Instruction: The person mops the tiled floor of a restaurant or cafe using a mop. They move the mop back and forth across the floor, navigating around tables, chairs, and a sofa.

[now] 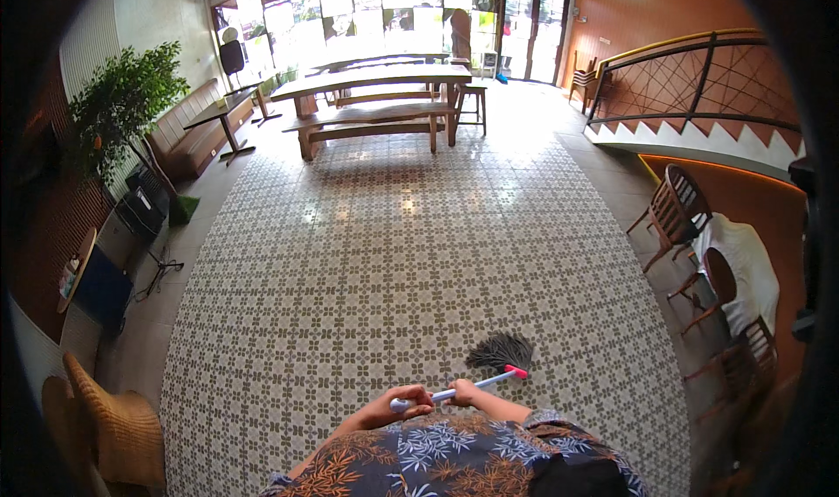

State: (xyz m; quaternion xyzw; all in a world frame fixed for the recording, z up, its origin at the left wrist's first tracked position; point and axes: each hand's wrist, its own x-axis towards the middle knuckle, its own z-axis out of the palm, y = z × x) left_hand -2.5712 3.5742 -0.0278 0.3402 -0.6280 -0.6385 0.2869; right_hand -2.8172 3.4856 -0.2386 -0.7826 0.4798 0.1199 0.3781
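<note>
Both hands are on the pale blue handle [488, 382] of a string mop. Near the handle's rounded top end, my left hand [393, 406] wraps the shaft. Farther down the shaft, my right hand [463, 393] grips it. A pink socket [516, 371] joins the handle to the dark grey mop head [501, 353]. Its strands fan out over the patterned tile floor [393, 261], ahead and slightly to the right. The lower palms and some fingers are hidden by the handle and by each other's angle.
A wooden bench [373, 118] and long table [373, 81] stand ahead. On the right are wooden chairs [672, 212] below a staircase [695, 127]. At left are a potted tree [128, 97], a cable stand [160, 268] and a wicker chair [121, 431].
</note>
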